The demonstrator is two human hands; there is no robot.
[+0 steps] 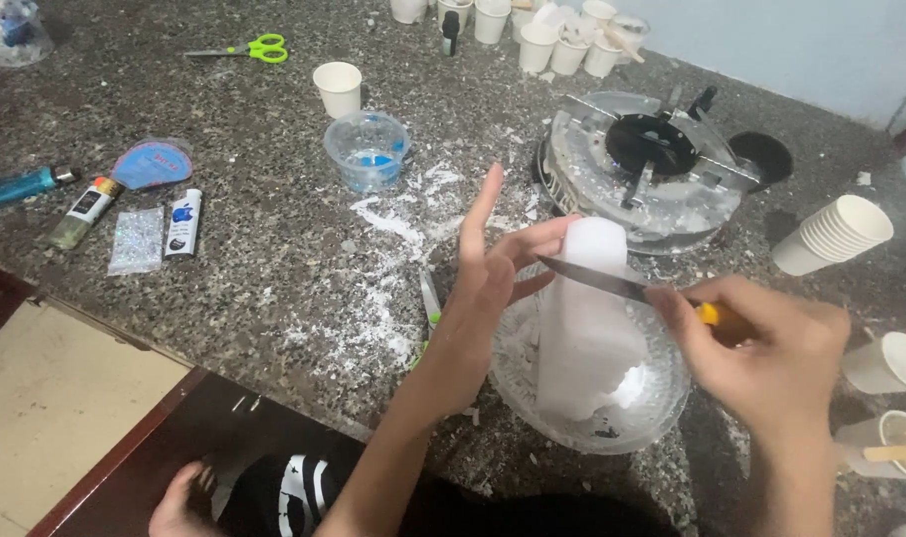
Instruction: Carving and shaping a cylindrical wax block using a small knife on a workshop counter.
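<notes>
Dim, even indoor light; soft shadows, slight blur, mild wide-angle stretch at edges.

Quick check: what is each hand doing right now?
Left hand: open, fingers spread, steadying the white wax block standing in the glass bowl.
Right hand: closed on the knife, blade against the block.
</notes>
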